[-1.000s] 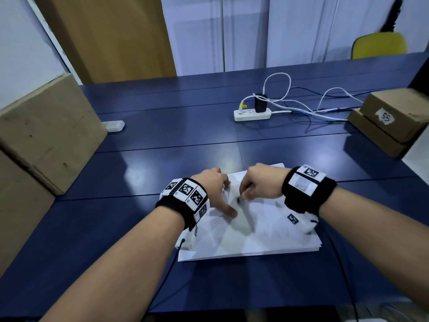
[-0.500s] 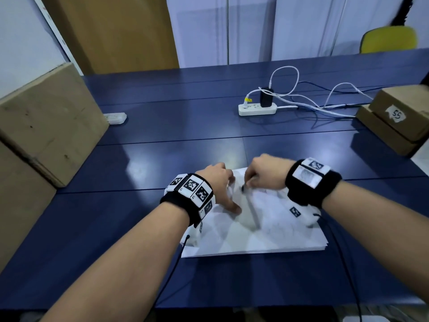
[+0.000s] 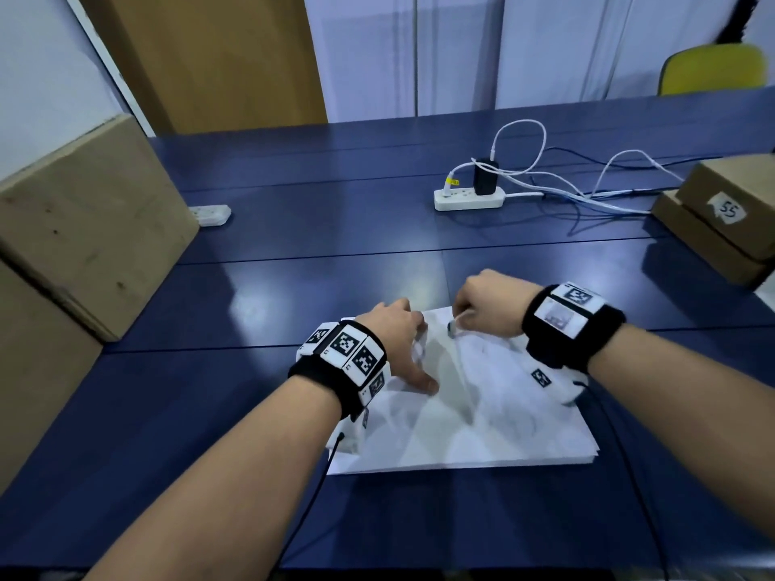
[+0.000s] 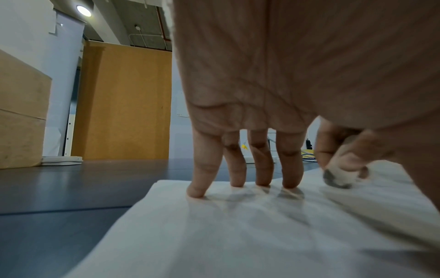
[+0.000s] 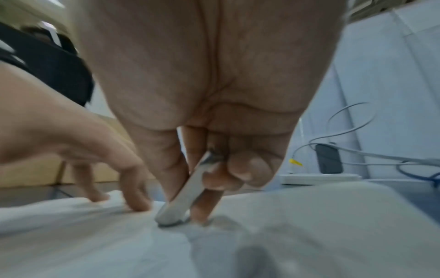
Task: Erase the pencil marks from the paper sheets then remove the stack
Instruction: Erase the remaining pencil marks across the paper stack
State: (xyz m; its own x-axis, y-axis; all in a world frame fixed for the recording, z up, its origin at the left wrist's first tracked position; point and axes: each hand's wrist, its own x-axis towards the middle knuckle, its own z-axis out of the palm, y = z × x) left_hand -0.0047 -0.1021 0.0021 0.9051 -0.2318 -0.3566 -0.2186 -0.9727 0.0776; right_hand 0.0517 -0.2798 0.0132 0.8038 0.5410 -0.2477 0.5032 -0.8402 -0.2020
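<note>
A stack of white paper sheets (image 3: 482, 429) lies on the blue table (image 3: 293, 287) in front of me, with faint pencil marks on the top sheet. My left hand (image 3: 402, 350) presses the stack's far left part with straight fingers (image 4: 238, 169) spread on the paper (image 4: 214, 235). My right hand (image 3: 482, 306) pinches a white eraser (image 3: 455, 325) with a grey, dirty tip, and that tip touches the sheet near its far edge. The eraser (image 5: 183, 197) stands slanted between thumb and fingers on the paper (image 5: 309, 225). It also shows right of the left fingers as the eraser (image 4: 338, 178).
Large cardboard boxes (image 3: 84, 228) stand at the left. Two smaller stacked boxes (image 3: 725, 220) sit at the right edge. A white power strip (image 3: 467, 199) with a black charger and white cables lies beyond the paper. A small white device (image 3: 209, 213) lies at far left. A yellow chair (image 3: 713, 69) stands behind.
My right hand with the eraser has slid away from me along the sheet, toward its far edge. The left hand stays pressed on the paper.
</note>
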